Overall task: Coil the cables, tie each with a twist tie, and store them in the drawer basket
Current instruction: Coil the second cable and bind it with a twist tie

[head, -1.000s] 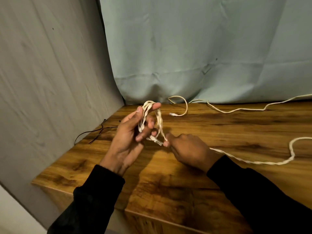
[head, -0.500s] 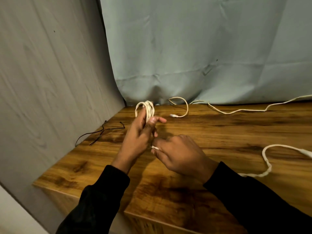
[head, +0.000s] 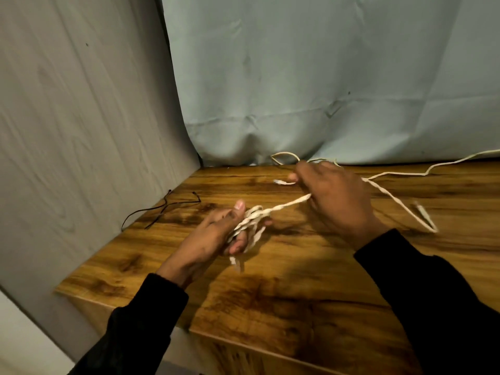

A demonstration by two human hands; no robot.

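My left hand (head: pixel 216 236) grips a small bundle of white braided cable (head: pixel 253 220) wound round its fingers, low over the wooden table (head: pixel 270 301). One short end hangs below the hand. A taut strand runs from the bundle up and right into my right hand (head: pixel 335 201), which pinches it. Past that hand the cable bends back in a loop near its plug (head: pixel 422 209) on the right. A second white cable (head: pixel 400 173) lies along the back edge, its end beside my right fingers.
Two thin black twist ties (head: pixel 165 207) lie crossed at the table's left edge by the grey wall (head: pixel 81 131). A pale blue cloth (head: pixel 324 77) hangs behind the table. The table's front edge runs close below my forearms.
My right hand has moved up and away to the right, drawing the strand taut. My left hand has dropped and turned flatter with the bundle. The loose cable on the right has slid closer.
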